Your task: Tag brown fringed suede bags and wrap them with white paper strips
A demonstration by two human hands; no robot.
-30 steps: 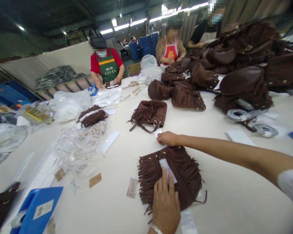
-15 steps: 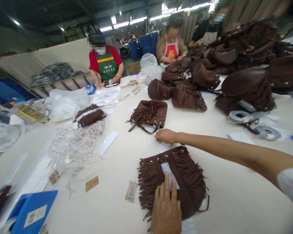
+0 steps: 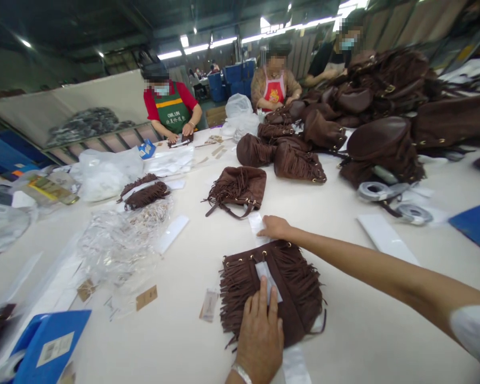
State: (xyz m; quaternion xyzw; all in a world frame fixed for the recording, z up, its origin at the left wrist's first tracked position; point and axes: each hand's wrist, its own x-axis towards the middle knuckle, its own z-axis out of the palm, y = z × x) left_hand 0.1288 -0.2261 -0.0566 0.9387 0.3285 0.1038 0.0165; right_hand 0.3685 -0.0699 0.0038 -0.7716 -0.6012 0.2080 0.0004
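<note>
Directly before me, a brown fringed suede bag (image 3: pixel 288 288) lies flat on the white worktable (image 3: pixel 384 330). My left hand (image 3: pixel 260 333) rests open on it, palm down, fingers spread over a small white label (image 3: pixel 268 274), pinning bag and label so neither slides. My right hand (image 3: pixel 275 227) reaches past the bag's eyelet edge, fingers flat on a white paper strip (image 3: pixel 256 221) just beside that edge; it presses rather than grips. A second fringed bag (image 3: pixel 238 186) sits beyond. Kraft hang tags (image 3: pixel 146 297) and clear plastic bags (image 3: pixel 116 245) lie to my left. Other people work at the far end.
</note>
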